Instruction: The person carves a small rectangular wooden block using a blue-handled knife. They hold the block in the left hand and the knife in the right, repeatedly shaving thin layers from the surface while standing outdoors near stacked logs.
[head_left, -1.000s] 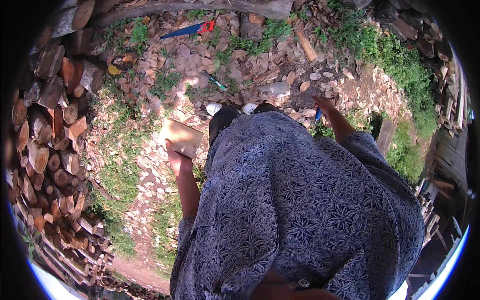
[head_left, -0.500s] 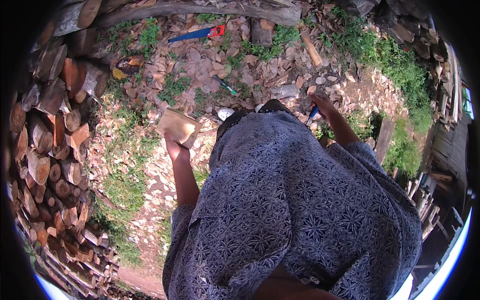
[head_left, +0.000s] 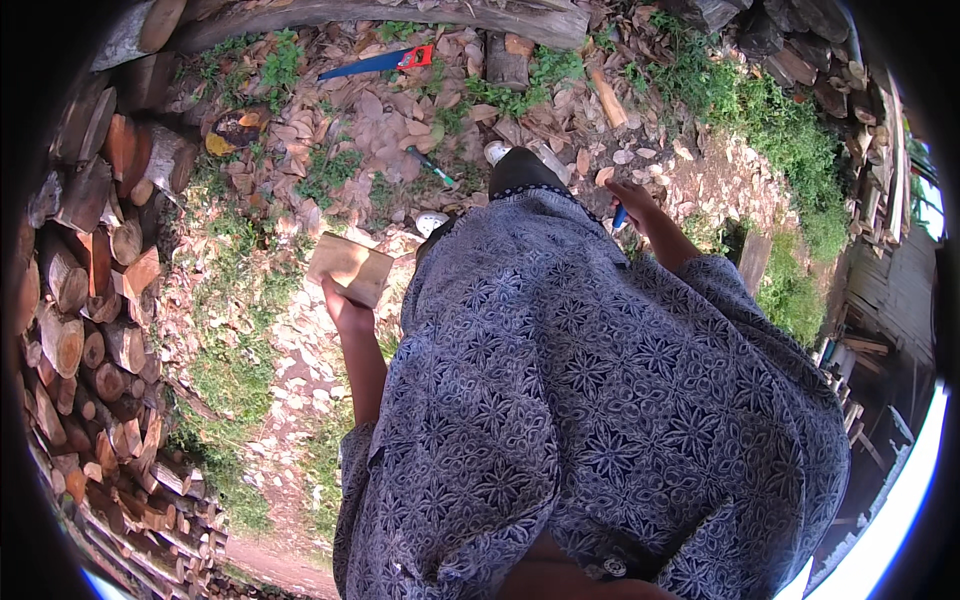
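Our left hand carried the wood block lower than before, grip clamped on its near edge; right hand closed on a blue handle.

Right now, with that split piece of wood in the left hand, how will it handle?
The split wood piece looks stiff and flat-faced, so it probably won't roll. The left hand carries it alone, so it seems fairly light. Its pale cut face looks rough, unlikely to slip.
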